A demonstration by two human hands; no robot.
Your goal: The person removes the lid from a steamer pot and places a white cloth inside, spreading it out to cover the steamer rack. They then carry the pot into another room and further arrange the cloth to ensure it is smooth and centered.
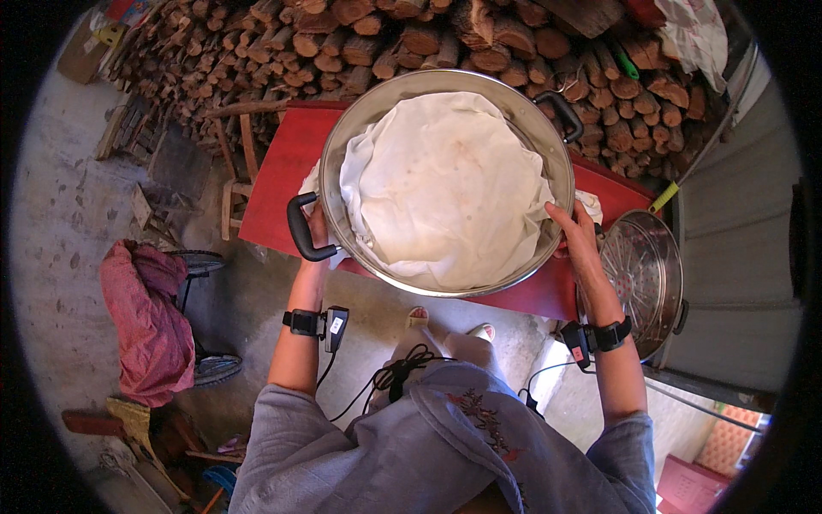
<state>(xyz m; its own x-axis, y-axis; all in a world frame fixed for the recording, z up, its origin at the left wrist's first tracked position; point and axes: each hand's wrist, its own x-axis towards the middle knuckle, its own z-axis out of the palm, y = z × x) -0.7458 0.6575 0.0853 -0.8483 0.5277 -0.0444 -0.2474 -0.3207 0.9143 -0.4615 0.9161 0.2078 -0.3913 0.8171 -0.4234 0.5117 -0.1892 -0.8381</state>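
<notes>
A large round steamer tier of shiny metal [398,283] with black side handles is held in front of me, above a red table. A white cloth [449,186] is spread inside it, wrinkled at its edges; whether anything lies under the cloth is hidden. My left hand [317,228] grips the tier's left side by the black handle, its fingers partly hidden by the rim. My right hand [578,228] clasps the right rim, thumb on top beside the cloth's edge, the other fingers mostly out of sight beneath.
The red table [282,180] stands under the tier. Stacked firewood [359,51] lines the far side. At the right is a perforated metal steamer tier [642,276]. A wheeled thing under a red cloth [151,327] stands at the left. Thin cables hang from my wrists.
</notes>
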